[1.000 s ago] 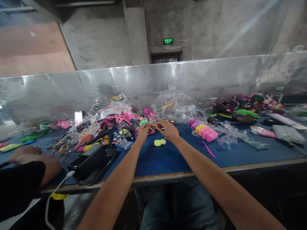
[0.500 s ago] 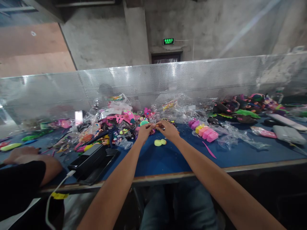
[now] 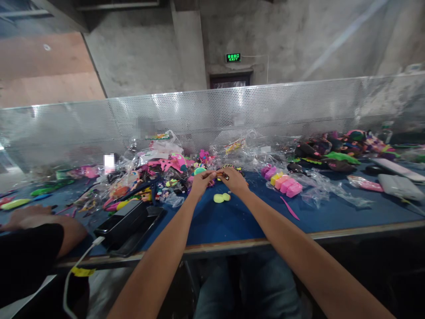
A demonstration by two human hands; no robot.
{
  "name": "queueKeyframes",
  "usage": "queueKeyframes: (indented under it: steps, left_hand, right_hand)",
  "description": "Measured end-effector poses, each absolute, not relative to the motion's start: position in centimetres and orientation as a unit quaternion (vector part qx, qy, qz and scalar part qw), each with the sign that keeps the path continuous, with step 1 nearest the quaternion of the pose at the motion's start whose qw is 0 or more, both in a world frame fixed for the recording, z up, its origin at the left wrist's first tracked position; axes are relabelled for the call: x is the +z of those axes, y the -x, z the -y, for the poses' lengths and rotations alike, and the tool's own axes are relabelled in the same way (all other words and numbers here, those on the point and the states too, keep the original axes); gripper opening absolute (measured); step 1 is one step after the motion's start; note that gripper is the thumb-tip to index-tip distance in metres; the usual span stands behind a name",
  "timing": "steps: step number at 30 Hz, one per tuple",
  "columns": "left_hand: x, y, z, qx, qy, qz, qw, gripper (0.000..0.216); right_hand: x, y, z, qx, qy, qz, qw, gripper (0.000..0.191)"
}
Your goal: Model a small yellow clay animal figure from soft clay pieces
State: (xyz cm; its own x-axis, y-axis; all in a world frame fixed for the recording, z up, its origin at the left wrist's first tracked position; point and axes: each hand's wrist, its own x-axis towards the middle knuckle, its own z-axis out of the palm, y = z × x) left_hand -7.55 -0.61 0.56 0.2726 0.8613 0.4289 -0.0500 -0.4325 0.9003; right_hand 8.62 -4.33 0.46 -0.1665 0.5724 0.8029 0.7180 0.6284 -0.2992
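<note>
My left hand and my right hand meet above the blue table, fingertips pinched together. Whatever sits between them is too small and covered to make out. Just below, on the blue surface, lies a yellow-green two-lobed piece that looks like soft modelling clay; neither hand touches it. To the right of my right hand is a row of soft-looking blocks in purple, yellow, orange and pink. Closer to me lies a thin pink modelling tool.
A black box with a tray and white cable stands at the left front. Heaped colourful pieces and clear plastic wrap line the back, before a perforated metal screen. A co-worker's arm rests at far left. A grey device lies right.
My fingers shift slightly at the pinch, the right-hand fingers drawing a little closer together. The yellow-green piece and the things around it stay where they were.
</note>
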Motion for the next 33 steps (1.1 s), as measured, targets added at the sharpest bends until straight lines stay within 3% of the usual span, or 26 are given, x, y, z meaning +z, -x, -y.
queueKeyframes:
  steps: [26, 33]
  left_hand:
    - [0.56, 7.57, 0.73, 0.505, -0.702, -0.29, 0.41, 0.046]
    - [-0.03, 7.33, 1.11, 0.405, -0.781, -0.3, 0.37, 0.055]
  right_hand:
    - [0.27, -8.68, 4.12, -0.071, 0.412, 0.758, 0.501, 0.02]
    - [0.4, -9.26, 4.06, -0.041, 0.405, 0.738, 0.539, 0.022]
